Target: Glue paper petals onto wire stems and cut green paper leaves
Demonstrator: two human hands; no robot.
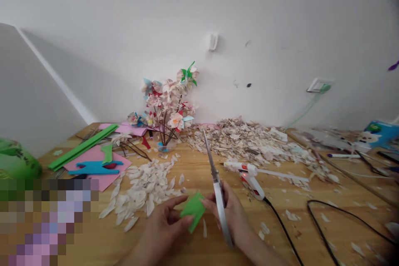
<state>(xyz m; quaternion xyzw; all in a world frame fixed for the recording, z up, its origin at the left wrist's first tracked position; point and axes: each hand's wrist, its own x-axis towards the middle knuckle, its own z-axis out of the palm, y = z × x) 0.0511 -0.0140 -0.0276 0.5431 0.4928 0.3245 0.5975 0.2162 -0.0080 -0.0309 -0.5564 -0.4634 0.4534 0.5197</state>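
Between my two hands is a small piece of green paper (193, 210). My left hand (170, 222) pinches its left and lower side. With the fingertips of my right hand (229, 210) I touch the paper's right edge, and the same hand holds a pair of scissors (219, 203). The scissors point up and away, their blades seemingly together and clear of the paper. Just beyond my left hand lies a loose pile of pale petals (149, 187). To the right of my right hand rests a white glue gun (249, 174) with a small red light showing.
A vase of handmade flowers (170, 112) stands near the wall, beside a heap of dry petal scraps (243, 137). Green strips (82, 147), blue paper (93, 167) and pink paper (107, 182) lie left. A black cord (283, 228) runs along the right.
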